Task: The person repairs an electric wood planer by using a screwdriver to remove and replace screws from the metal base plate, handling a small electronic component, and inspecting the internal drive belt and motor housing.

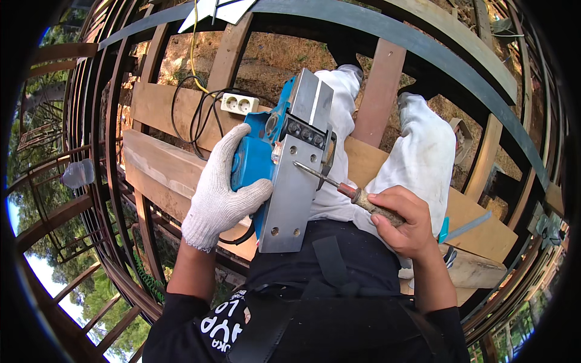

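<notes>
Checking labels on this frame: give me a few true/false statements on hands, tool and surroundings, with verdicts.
1. The left hand wears a white knit glove and grips the blue electric planer. True.
2. The right hand is gloved too. False: it is bare.
3. The right hand holds a screwdriver whose tip meets the planer's metal base plate. True.
4. The planer lies flat on the wooden plank with its base down. False: it is held up, with the base plate turned toward the camera.
5. A white socket strip with black cable lies on the planks. True.
</notes>
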`<state>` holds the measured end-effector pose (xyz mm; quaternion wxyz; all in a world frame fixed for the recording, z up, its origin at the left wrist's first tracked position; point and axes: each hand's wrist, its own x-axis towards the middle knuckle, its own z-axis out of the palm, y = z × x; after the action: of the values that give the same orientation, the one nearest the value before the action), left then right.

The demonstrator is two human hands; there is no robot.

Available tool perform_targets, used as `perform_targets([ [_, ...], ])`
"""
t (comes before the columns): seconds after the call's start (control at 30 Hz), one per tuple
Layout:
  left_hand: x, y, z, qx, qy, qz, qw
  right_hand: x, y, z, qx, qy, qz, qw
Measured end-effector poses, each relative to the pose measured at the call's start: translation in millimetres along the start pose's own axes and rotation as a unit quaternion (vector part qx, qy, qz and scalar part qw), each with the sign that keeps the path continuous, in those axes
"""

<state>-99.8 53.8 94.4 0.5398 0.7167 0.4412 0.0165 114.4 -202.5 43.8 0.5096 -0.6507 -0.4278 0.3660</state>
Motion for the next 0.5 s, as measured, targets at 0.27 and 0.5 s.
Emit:
perform_targets([
  [0.27,4,-5,3,-0.017,-0.014,0.028,0.999,10,-23,-17,-0.140,-0.004,-0.045,0.989],
  [0.5,6,0,12,0.053,0.014,0.080,0.995,15,-39,-27,-0.241,-0.029,-0.077,0.967],
])
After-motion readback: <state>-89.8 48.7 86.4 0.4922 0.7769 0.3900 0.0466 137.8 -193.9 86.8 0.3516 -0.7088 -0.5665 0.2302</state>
